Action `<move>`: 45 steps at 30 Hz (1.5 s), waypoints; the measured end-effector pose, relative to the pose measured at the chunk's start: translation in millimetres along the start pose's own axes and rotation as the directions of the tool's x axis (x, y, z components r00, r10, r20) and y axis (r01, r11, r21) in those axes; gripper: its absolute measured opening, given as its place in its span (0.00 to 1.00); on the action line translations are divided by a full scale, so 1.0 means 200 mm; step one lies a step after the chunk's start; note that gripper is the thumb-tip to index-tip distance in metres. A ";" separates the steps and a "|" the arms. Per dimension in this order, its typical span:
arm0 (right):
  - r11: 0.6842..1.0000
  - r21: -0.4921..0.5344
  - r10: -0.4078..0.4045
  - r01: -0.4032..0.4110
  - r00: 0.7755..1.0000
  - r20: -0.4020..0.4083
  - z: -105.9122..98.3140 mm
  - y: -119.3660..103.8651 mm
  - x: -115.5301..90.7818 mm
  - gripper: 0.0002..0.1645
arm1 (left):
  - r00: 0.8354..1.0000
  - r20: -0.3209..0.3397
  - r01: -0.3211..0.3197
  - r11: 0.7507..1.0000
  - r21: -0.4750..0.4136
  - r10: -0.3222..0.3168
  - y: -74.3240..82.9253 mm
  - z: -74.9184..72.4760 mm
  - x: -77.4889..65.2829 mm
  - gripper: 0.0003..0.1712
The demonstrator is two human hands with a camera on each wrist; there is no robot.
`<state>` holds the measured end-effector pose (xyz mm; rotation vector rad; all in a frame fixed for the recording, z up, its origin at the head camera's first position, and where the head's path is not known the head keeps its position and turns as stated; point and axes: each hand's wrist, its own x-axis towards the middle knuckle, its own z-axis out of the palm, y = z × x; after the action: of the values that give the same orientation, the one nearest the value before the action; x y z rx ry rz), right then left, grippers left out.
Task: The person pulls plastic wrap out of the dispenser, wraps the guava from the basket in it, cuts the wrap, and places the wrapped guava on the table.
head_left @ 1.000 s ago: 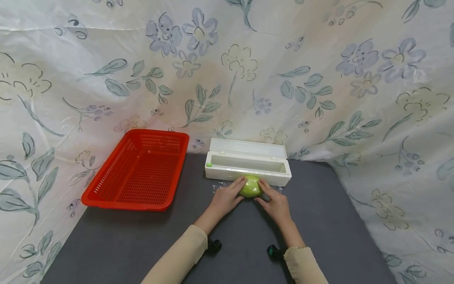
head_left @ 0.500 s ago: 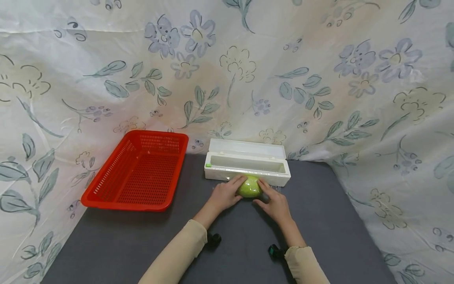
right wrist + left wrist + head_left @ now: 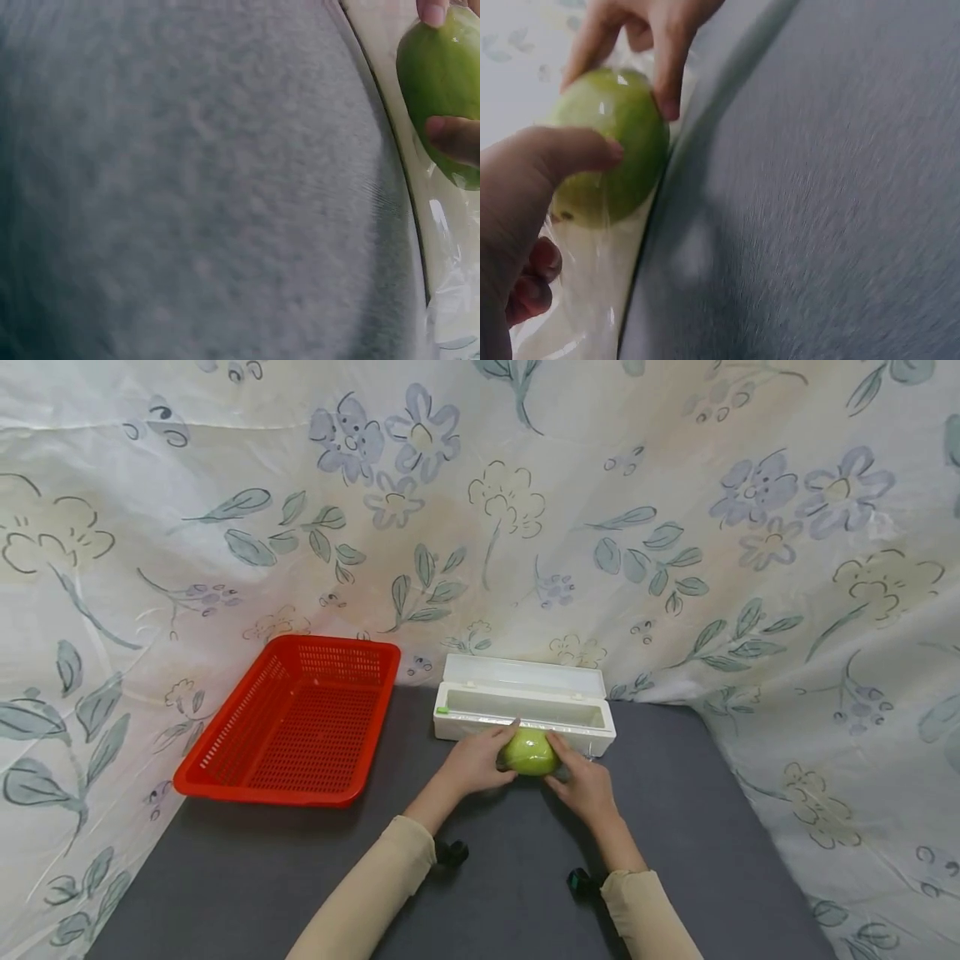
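Note:
A glossy green mango [image 3: 529, 752] is held between both hands, just in front of the long white box. Clear cling film [image 3: 592, 277] lies over the mango and trails off it in the left wrist view. My left hand [image 3: 472, 765] grips one side, its thumb [image 3: 592, 152] pressed on the film-covered skin. From the other side my right hand [image 3: 587, 787] holds it between thumb and fingers; the thumb [image 3: 450, 137] shows on the green skin in the right wrist view. The mango's far side is hidden.
The white cling film box [image 3: 459, 727] stands behind the hands, its lid [image 3: 525, 673] raised and a green slider at its left end. A red perforated basket [image 3: 356, 781] is at the left on the grey table [image 3: 510, 893]. A floral curtain hangs behind.
My left thumb has come round onto the near side of the mango. The film ends that lay spread at the left are now gathered in toward it. Box and basket have stayed put.

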<state>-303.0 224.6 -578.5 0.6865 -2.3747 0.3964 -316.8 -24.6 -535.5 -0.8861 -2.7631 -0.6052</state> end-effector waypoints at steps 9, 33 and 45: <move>0.993 0.069 0.090 -0.100 0.987 0.129 -0.08 -0.01 0.06 0.54 | 0.981 -0.195 0.013 1.000 0.017 -0.009 0.13 0.03 -0.07 0.53; 0.993 0.121 -0.008 0.012 0.999 -0.035 -0.13 -0.04 0.06 0.57 | 0.979 -0.175 0.084 0.987 -0.139 -0.108 0.04 0.09 0.03 0.51; 0.975 0.143 0.163 -0.169 0.985 0.053 -0.09 0.00 0.06 0.51 | 0.995 -0.064 0.062 0.972 -0.228 -0.079 -0.01 0.05 0.03 0.59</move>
<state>-301.1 227.8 -557.1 0.5671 -2.4683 0.6406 -322.2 -18.8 -543.4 -0.7930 -2.7077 -0.9605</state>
